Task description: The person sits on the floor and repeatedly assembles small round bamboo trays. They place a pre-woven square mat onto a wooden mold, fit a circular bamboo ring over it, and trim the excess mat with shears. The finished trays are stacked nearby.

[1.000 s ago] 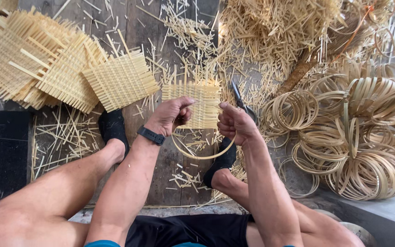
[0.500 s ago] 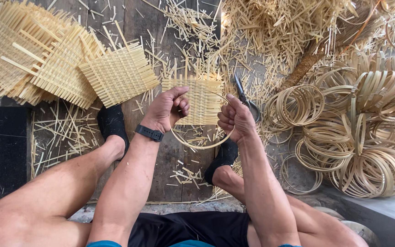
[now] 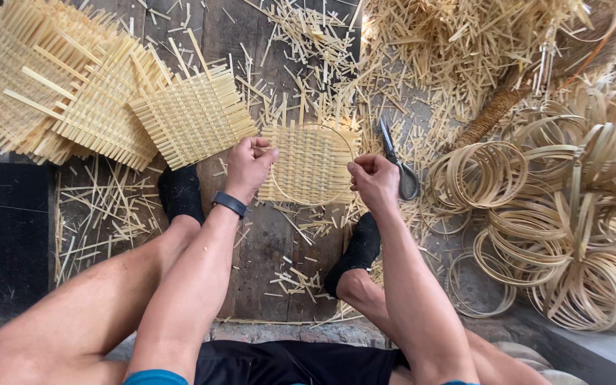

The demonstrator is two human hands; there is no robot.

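Observation:
My left hand and my right hand hold a thin bamboo ring from both sides, laid over a small square woven bamboo mat on the wooden floor. My left fingers pinch the ring's left edge together with the mat's side. My right fingers pinch its right edge. A dark band sits on my left wrist. Grey scissors lie on the floor just right of my right hand.
Several finished woven mats are stacked at the upper left. Coiled bamboo rings pile up on the right. Loose bamboo strips cover the floor behind. My feet in dark socks rest on the planks.
The ring hung below the mat before; both hands have lifted it up over the mat. My right hand moved away from the scissors, which now lie free.

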